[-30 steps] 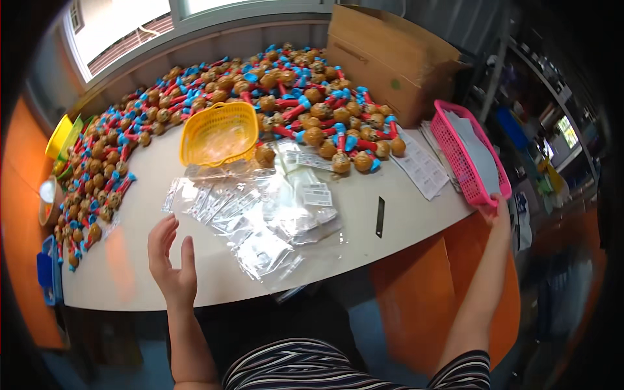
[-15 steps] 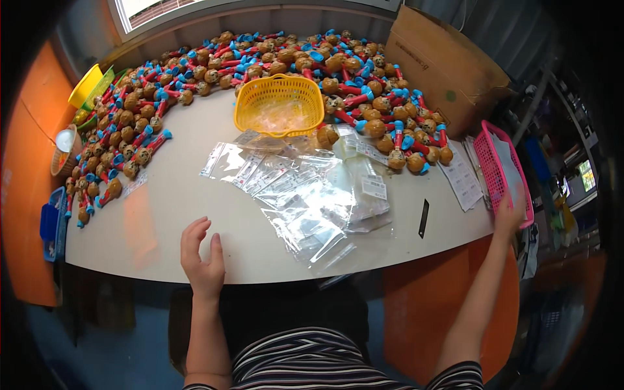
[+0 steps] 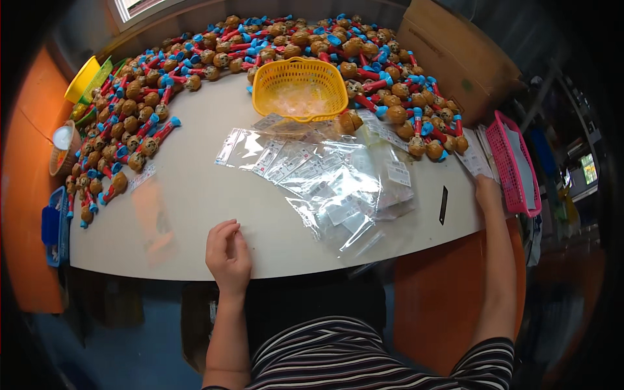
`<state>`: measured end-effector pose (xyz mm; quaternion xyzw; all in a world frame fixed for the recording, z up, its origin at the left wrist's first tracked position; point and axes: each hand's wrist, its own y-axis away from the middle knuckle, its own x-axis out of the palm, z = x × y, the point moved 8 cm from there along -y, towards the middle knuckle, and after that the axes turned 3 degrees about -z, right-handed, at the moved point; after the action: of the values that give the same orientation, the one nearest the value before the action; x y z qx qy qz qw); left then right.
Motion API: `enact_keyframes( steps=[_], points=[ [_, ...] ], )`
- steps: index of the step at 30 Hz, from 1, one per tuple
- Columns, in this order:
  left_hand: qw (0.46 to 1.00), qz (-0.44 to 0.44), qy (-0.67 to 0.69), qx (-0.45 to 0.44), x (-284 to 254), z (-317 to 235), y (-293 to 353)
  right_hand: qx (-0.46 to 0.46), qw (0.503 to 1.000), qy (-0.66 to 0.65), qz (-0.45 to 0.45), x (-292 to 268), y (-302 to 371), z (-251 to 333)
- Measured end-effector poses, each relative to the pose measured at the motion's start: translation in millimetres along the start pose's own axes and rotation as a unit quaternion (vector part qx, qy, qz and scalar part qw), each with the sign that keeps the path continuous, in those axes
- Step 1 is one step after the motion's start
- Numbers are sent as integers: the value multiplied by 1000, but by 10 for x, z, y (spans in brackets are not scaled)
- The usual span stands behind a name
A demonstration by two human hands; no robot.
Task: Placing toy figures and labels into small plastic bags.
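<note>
My right hand (image 3: 487, 192) is at the near end of a white printed sheet (image 3: 475, 161) on the table's right side, its fingers closed on the edge. Part of those fingers is hidden. Over the table's front edge, my left hand (image 3: 229, 257) is loosely curled, thumb apart from the fingers, holding nothing. Between the hands lies a spread of clear plastic bags (image 3: 338, 185) with printed labels, shiny with glare. A brown-headed toy (image 3: 350, 121) lies at the far edge of the bags, partly covered.
A yellow basket (image 3: 300, 117) stands behind the bags. Toys with brown heads, red handles and blue ends (image 3: 227, 55) are heaped along the back and left. A pink basket (image 3: 499, 146), a cardboard box (image 3: 455, 55) and a dark flat strip (image 3: 443, 205) are at right.
My right hand has moved from the pink basket's near end leftward onto the printed sheet. My left hand's fingers have curled in. The whole view has shifted slightly.
</note>
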<state>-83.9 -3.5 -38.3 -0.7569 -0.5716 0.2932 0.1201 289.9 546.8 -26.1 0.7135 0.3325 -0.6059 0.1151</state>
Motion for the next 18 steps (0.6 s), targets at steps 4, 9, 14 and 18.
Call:
enact_keyframes(
  steps=[4, 9, 14, 18],
  points=[
    [999, 16, 25, -39, 26, 77, 41, 30, 999, -43, -9, -299, 51, 149],
    [997, 9, 54, -46, 5, 110, 56, 66, 991, -113, -7, -436, 62, -34],
    [997, 29, 38, -61, 34, 74, 51, 77, 957, 39, -278, -1377, 246, -13],
    [995, 25, 68, -70, 73, 66, 30, 244, 954, 46, -169, -2096, 387, 21]
  ],
)
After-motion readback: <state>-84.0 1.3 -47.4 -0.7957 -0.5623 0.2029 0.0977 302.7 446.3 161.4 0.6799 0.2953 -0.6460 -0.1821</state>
